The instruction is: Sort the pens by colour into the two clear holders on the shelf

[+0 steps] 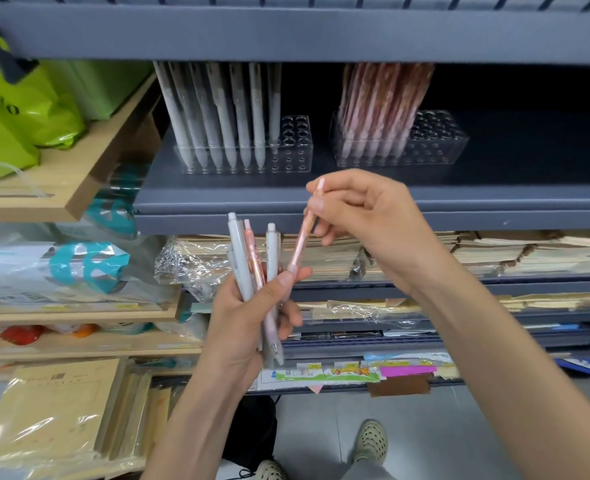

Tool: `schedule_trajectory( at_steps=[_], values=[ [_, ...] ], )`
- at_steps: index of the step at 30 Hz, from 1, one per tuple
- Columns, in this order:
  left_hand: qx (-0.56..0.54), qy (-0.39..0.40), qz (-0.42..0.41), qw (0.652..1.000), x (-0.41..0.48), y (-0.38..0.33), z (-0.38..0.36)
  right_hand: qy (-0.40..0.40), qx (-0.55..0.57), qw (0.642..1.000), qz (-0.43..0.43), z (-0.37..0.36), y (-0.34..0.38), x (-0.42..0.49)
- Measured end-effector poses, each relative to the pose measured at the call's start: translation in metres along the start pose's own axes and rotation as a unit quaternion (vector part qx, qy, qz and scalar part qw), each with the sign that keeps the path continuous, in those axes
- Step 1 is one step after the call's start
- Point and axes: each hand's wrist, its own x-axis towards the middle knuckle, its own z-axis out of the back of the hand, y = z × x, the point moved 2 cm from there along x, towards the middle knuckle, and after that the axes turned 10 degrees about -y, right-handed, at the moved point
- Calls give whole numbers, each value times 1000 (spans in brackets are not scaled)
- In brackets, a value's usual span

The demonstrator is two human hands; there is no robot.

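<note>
Right hand (366, 216) pinches one pink pen (300, 242) near its upper end. Long axis is a steep diagonal: top up-right, bottom down-left by the left thumb. Left hand (238, 323) grips a pen bundle (241, 261), grey and pink, near upright, clickers up. Both in front of the shelf (286, 199). Grey-pen holder (297, 147) on the left, pink-pen holder (439, 140) on the right.

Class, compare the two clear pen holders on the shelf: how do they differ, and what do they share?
The left holder carries grey pens; the right holder carries pink pens. The left holder has few empty holes, at its right end; the right holder has many more. Both are clear, on one shelf.
</note>
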Motion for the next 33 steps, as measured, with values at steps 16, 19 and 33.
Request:
schedule_trajectory(
  at_steps=[16,19,33],
  values=[
    [13,19,-2,1000,11,23,-72,-374,63,905,192,147,10,46],
    [24,11,-11,1000,12,24,-85,-362,62,905,215,158,4,69],
    [27,-8,-8,1000,14,35,-115,-153,-363,899,192,148,13,162]
  ],
)
